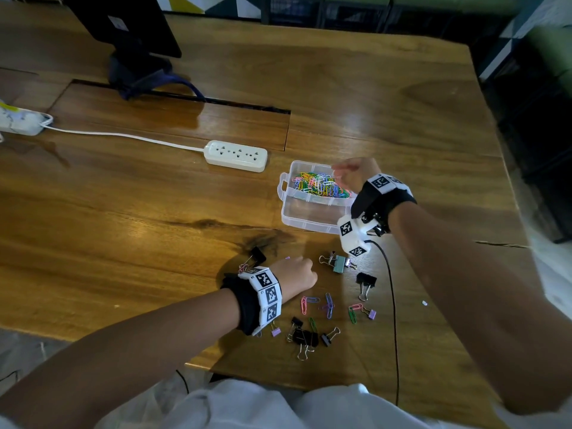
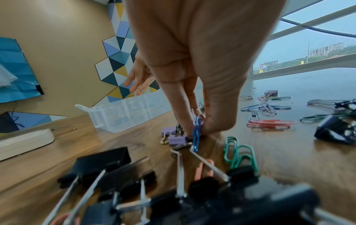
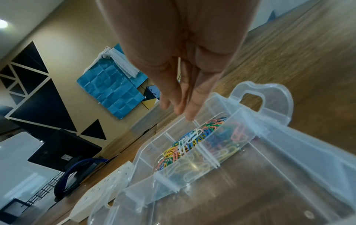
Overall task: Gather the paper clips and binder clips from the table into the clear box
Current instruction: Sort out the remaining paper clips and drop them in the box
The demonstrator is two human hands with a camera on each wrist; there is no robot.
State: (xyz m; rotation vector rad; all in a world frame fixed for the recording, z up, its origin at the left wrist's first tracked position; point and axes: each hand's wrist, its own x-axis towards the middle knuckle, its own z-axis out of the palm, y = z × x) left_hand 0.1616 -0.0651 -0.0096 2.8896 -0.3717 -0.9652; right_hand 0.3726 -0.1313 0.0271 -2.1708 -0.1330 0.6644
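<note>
L hand point(image 2: 192, 64) pinches blue paper clip point(image 2: 196, 134) – R hand point(image 3: 185, 64) fingers straight, over clear box point(image 3: 273, 152)

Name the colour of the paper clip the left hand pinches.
Blue paper clip, clearest in the left wrist view.

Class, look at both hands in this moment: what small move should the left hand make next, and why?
Probably lift the blue paper clip and carry it to the clear box. The left hand already pinches it at the table, the right hand hangs open over the compartment of paper clips, apparently empty.
</note>
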